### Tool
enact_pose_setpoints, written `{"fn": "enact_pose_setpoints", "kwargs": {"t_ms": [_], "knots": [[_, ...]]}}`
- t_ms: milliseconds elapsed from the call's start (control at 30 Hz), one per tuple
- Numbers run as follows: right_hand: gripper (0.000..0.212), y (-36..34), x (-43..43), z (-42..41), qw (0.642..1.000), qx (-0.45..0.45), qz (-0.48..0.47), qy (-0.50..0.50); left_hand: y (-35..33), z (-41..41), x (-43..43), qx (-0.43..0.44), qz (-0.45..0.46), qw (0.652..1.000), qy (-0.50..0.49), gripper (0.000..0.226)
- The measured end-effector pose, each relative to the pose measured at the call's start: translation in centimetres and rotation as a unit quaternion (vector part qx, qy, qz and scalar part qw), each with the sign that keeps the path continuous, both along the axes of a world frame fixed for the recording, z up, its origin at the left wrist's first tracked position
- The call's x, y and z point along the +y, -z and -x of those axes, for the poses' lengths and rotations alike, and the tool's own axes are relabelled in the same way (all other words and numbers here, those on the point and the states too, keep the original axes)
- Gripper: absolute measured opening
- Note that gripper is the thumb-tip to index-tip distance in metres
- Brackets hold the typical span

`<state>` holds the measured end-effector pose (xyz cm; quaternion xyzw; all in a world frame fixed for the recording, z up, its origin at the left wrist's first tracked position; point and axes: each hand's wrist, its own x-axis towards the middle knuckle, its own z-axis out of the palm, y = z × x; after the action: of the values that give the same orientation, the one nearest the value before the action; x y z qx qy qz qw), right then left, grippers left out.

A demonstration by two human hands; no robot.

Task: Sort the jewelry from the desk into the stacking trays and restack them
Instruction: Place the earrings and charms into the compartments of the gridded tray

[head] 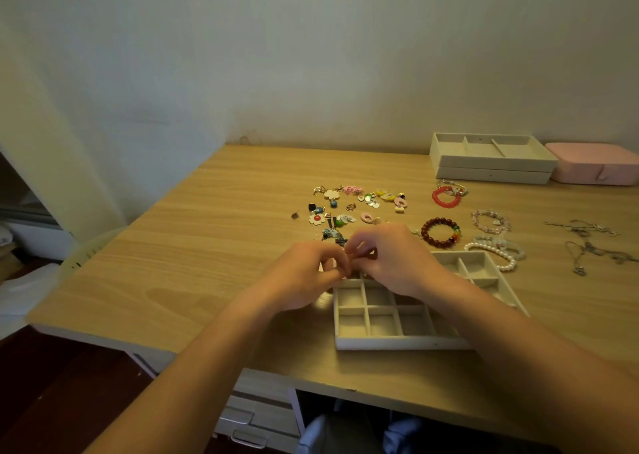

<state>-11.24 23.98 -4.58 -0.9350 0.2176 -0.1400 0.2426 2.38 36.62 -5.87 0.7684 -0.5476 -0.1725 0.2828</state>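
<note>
The worktop (224, 246) carries everything. At its far edge sit two stacked trays (491, 168), out of the way until I restack. The compartment tray (397, 343) lies nearest me, I judge so that drops are short. My left hand (304, 273) and right hand (394, 260) meet above its far left corner, fingers narrowed and curled tip to tip, pinching a small piece (356, 256) that is too tiny to identify. Two hands suggest I'm fastening or untangling it. The bracelets (440, 232) wait to the right and the loose earrings (345, 204) just beyond my fingers, all unsorted.
</note>
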Motion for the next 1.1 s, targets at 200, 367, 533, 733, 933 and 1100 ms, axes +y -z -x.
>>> {"fn": "enact_pose_setpoints", "kwargs": {"t_ms": [200,367,533,733,933,1100], "knots": [[0.025,-0.7,0.0,-0.1,0.994,0.073,0.028,-0.07,-0.2,0.2,0.4,-0.029,-0.031,0.999,0.015,0.022],[0.024,-0.3,0.4,-0.1,0.991,0.071,0.089,-0.075,-0.8,-0.1,0.5,-0.03,-0.05,0.998,0.013,0.023],[0.022,0.0,1.1,0.2,0.988,0.05,0.133,-0.063,-0.7,-0.4,0.4,-0.014,-0.052,0.998,0.025,0.025],[0.02,-0.3,0.9,-0.1,0.989,0.053,0.138,-0.03,-0.6,-0.6,0.3,0.008,-0.052,0.998,0.021,0.025],[0.009,-0.4,0.8,-0.3,0.996,0.011,0.087,0.006,-0.6,-0.6,0.2,0.009,-0.054,0.998,0.02,0.025],[0.008,-0.5,0.6,-0.1,0.999,0.02,0.027,0.005,-0.8,-0.6,0.2,0.002,-0.059,0.998,0.022,0.025]]}}
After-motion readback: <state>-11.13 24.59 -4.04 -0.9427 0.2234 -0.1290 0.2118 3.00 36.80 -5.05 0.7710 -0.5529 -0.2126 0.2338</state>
